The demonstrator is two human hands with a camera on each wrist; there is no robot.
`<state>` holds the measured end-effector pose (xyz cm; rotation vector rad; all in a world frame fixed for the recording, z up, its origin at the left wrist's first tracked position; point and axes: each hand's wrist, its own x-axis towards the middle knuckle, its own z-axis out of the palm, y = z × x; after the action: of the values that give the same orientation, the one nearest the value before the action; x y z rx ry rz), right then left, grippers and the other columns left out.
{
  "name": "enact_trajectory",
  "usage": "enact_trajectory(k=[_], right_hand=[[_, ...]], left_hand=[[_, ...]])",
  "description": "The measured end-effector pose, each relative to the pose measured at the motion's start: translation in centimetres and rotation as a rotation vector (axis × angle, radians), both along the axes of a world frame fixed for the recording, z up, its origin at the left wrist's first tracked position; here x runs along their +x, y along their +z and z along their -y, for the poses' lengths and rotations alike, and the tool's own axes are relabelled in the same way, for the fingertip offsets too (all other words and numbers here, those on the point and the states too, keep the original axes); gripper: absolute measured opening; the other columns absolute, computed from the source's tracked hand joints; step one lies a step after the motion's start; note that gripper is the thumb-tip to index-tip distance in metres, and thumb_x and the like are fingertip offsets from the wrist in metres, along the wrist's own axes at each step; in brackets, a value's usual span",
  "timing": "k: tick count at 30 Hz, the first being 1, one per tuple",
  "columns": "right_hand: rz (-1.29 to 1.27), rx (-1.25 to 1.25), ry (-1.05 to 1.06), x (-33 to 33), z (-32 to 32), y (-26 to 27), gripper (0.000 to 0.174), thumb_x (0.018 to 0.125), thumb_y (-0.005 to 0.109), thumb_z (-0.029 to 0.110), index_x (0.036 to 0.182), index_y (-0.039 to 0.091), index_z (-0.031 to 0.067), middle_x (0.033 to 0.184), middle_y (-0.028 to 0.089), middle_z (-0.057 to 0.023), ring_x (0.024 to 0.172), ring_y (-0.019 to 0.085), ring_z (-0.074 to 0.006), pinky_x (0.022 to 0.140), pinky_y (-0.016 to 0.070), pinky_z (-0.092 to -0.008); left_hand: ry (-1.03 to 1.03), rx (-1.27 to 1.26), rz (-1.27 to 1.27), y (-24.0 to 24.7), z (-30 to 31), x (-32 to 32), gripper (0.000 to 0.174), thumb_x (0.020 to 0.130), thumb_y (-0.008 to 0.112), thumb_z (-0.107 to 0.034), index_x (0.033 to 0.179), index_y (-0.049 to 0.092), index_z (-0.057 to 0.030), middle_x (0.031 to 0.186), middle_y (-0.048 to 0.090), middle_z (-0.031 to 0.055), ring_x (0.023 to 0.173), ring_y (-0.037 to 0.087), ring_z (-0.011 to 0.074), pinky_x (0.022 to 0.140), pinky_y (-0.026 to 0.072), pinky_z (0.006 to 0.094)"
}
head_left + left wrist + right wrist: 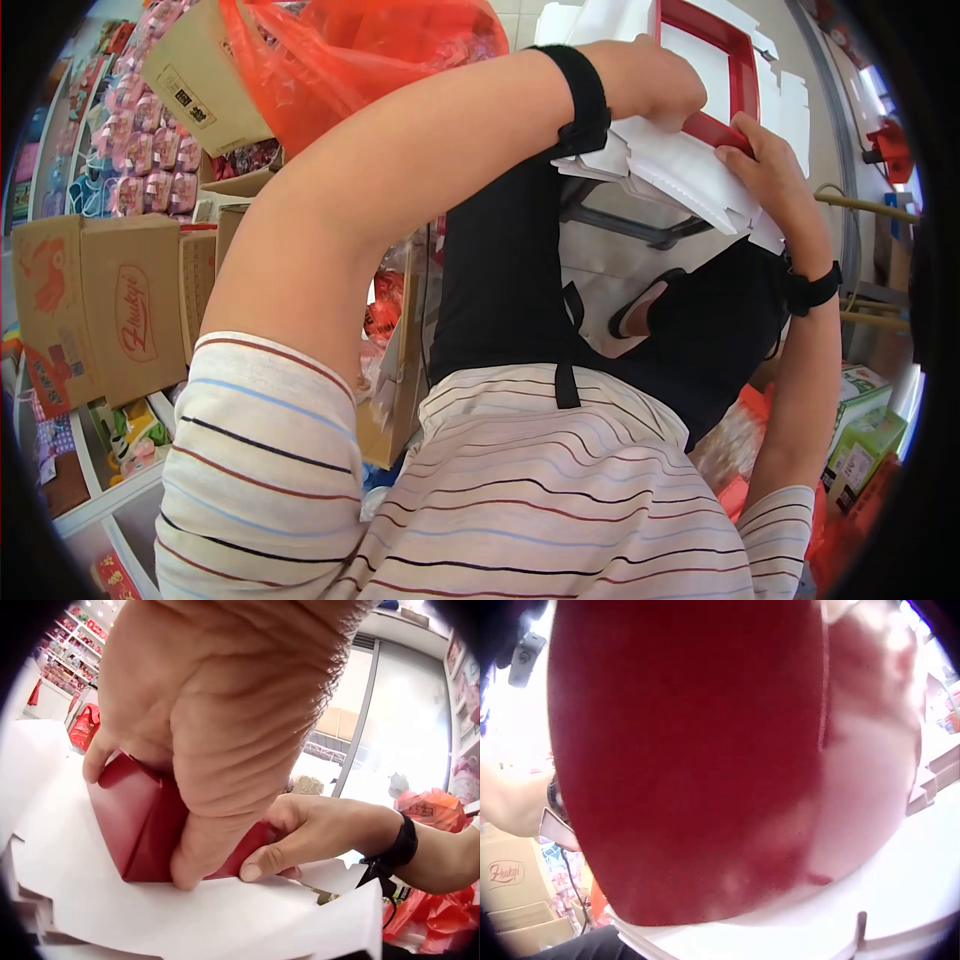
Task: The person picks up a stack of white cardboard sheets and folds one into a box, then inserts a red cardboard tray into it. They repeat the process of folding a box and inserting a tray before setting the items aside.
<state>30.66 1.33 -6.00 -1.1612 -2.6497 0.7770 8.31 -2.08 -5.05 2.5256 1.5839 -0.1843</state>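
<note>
Red rectangular frame point(743, 75): lies on white die-cut card sheets point(665, 165), far right, beyond the black trousers point(500, 270).
Left hand point(655, 85): thumb and fingers bent, gripping the frame's near left corner.
Right hand point(778, 175): thumb and fingers barely parted, pinching its near right corner.
Left side: printed cardboard box point(100, 310) near, red plastic bag point(400, 45) farther off.

the red frame point(690, 757) is cut off by the right wrist view's top edge.
</note>
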Motion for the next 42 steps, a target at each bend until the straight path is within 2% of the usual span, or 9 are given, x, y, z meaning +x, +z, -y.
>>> enact_trajectory(k=[4,9,14,21,24,25,31,38,42], right_hand=[[-0.079,0.089,0.047,0.4,-0.1,-1.1,0.023,0.092,0.068,0.016,0.107,0.059,0.0008,0.092,0.065,-0.0270,0.087,0.063,-0.0463,0.079,0.0505,-0.0460],[-0.075,0.076,0.025,0.4,0.0,-0.7,0.022,0.091,0.069,0.013,0.105,0.058,-0.0009,0.090,0.064,-0.0289,0.086,0.061,-0.0490,0.076,0.0499,-0.0465],[-0.033,0.025,0.060,0.8,-1.5,-1.6,0.021,0.093,0.066,0.012,0.106,0.057,-0.0016,0.083,0.060,-0.0250,0.074,0.057,-0.0361,0.073,0.0491,-0.0414],[0.018,-0.047,0.043,1.2,-2.6,-1.5,0.015,0.095,0.061,0.007,0.108,0.058,0.0005,0.088,0.060,-0.0132,0.085,0.053,-0.0169,0.082,0.0477,-0.0317],[-0.004,-0.073,0.071,1.6,-3.6,-2.1,0.016,0.096,0.059,0.003,0.111,0.059,-0.0005,0.094,0.063,-0.0114,0.091,0.055,-0.0142,0.088,0.0469,-0.0296],[0.117,-0.139,0.093,1.9,-4.8,-1.9,0.041,0.098,0.059,0.003,0.138,0.057,-0.0051,0.122,0.071,-0.0121,0.113,0.064,-0.0163,0.101,0.0473,-0.0298],[0.076,-0.199,0.078,2.0,-4.9,-1.8,0.048,0.100,0.057,0.003,0.147,0.053,-0.0034,0.132,0.069,-0.0102,0.119,0.063,-0.0155,0.106,0.0458,-0.0302],[0.036,-0.240,0.031,1.5,-4.1,-1.5,0.044,0.098,0.058,0.002,0.141,0.057,-0.0045,0.125,0.071,-0.0102,0.114,0.063,-0.0155,0.104,0.0455,-0.0296],[-0.042,-0.250,0.061,0.9,-3.0,-1.4,0.032,0.095,0.056,0.000,0.127,0.064,-0.0009,0.115,0.071,-0.0042,0.108,0.061,-0.0105,0.097,0.0478,-0.0280]], left_hand=[[0.039,0.105,0.171,-2.8,0.4,-0.1,0.024,0.087,0.067,-0.023,0.109,0.076,-0.0192,0.101,0.077,0.0102,0.105,0.072,0.0352,0.085,0.0510,0.0577],[0.150,0.386,0.209,-4.5,1.9,1.9,0.013,0.082,0.070,-0.021,0.079,0.080,-0.0144,0.083,0.076,0.0103,0.095,0.067,0.0326,0.085,0.0437,0.0533],[0.247,0.541,0.183,-4.6,3.3,3.1,0.019,0.085,0.065,-0.018,0.083,0.082,-0.0102,0.081,0.074,0.0128,0.094,0.068,0.0359,0.108,0.0340,0.0731],[0.420,0.447,0.250,-4.4,3.7,5.4,0.029,0.091,0.064,-0.031,0.097,0.083,-0.0105,0.094,0.076,0.0126,0.113,0.065,0.0394,0.113,0.0275,0.0735],[0.441,0.415,0.210,-3.3,4.6,5.5,0.031,0.092,0.064,-0.034,0.103,0.083,-0.0120,0.100,0.076,0.0122,0.115,0.064,0.0396,0.113,0.0266,0.0749],[0.424,0.373,0.131,-2.8,4.8,5.4,0.032,0.093,0.064,-0.033,0.110,0.082,-0.0133,0.107,0.076,0.0107,0.118,0.064,0.0400,0.112,0.0259,0.0762],[0.417,0.283,0.190,-2.2,4.5,5.3,0.038,0.093,0.064,-0.034,0.120,0.079,-0.0130,0.122,0.074,0.0137,0.131,0.058,0.0419,0.112,0.0248,0.0773],[0.380,0.234,0.223,-2.3,3.8,5.1,0.046,0.095,0.061,-0.037,0.131,0.074,-0.0113,0.137,0.068,0.0176,0.140,0.051,0.0450,0.113,0.0225,0.0786],[0.518,0.383,0.335,-5.4,1.7,7.4,0.037,0.093,0.062,-0.031,0.118,0.080,-0.0110,0.125,0.073,0.0218,0.134,0.056,0.0465,0.114,0.0244,0.0756]])
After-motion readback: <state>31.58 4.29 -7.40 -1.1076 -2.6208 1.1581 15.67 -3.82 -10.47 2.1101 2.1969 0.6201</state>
